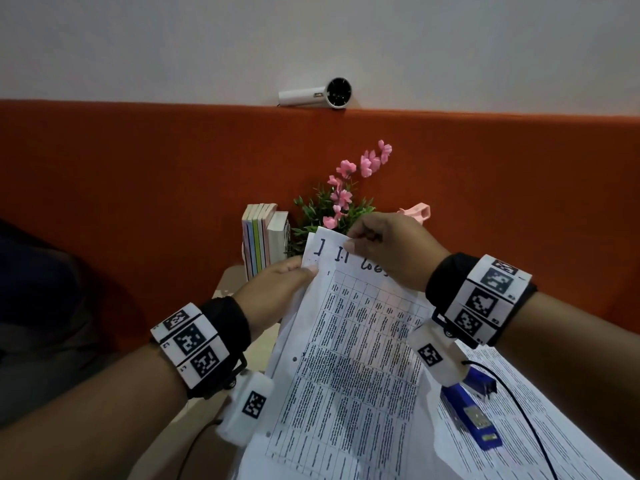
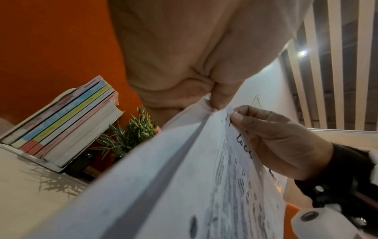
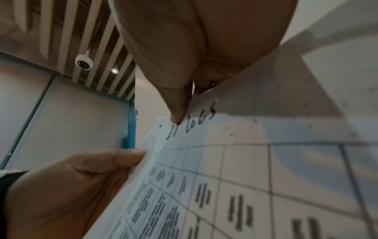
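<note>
A sheaf of printed sheets [image 1: 349, 368] with a ruled table and handwriting along the top is held up, tilted, between both hands. My left hand [image 1: 308, 270] pinches its upper left corner; the left wrist view shows that hand [image 2: 214, 103] with fingertips closed on the paper edge [image 2: 184, 177]. My right hand [image 1: 350, 245] pinches the top edge just right of it, thumb on the front of the page. From the right wrist, that thumb [image 3: 178, 116] presses on the sheet [image 3: 225, 177] near the handwriting, with the left hand [image 3: 122, 160] below.
A blue stapler [image 1: 474, 417] lies on more printed pages [image 1: 540, 427] at the right. Behind the hands stand a row of books [image 1: 259, 237], a plant with pink flowers [image 1: 343, 199] and a pink object [image 1: 417, 211]. A white device [image 1: 317, 95] sits atop the orange partition [image 1: 138, 174].
</note>
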{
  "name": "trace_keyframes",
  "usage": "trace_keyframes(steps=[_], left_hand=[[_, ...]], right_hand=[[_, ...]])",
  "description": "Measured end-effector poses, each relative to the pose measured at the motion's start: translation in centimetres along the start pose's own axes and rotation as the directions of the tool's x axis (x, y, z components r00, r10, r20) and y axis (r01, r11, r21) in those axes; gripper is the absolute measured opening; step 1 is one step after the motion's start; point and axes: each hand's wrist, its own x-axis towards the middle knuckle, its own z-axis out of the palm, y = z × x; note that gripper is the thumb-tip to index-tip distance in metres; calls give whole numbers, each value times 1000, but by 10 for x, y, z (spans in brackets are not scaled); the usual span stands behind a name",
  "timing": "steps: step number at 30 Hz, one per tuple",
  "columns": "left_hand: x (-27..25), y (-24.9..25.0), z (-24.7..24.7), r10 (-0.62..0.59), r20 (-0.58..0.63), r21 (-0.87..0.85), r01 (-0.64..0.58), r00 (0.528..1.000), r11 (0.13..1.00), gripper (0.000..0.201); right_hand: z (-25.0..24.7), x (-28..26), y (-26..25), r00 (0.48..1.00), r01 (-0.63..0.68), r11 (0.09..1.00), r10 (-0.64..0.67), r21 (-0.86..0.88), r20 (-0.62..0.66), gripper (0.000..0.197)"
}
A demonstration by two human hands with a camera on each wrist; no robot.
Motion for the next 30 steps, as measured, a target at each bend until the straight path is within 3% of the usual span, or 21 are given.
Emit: trace_keyframes(steps=[5, 9, 12, 23, 27, 30], left_hand=[[-5, 6, 8, 93, -58, 62, -90, 994, 994, 25], [-5, 7, 8, 121, -68, 127, -112, 990, 986, 24], [-6, 9, 7, 134, -71, 143, -123, 988, 982, 24], [-5, 10, 8, 146, -95, 269, -116, 985, 956, 24], [-3, 8, 7, 122, -108, 299, -85, 987, 951, 24], [-2, 7, 6, 106, -123, 284, -67, 987, 956, 18]], right_hand=[[4, 0, -3, 997, 41, 998, -38, 37, -62, 8], [7, -1, -3, 995, 79, 996, -77, 28, -65, 32], [9, 1, -4, 991, 118, 993, -116, 15, -61, 36], [14, 3, -16, 980, 186, 982, -188, -26, -72, 25], [17, 8, -24, 990, 137, 990, -136, 18, -36, 5], [17, 10, -25, 994, 113, 993, -113, 40, 6, 9]])
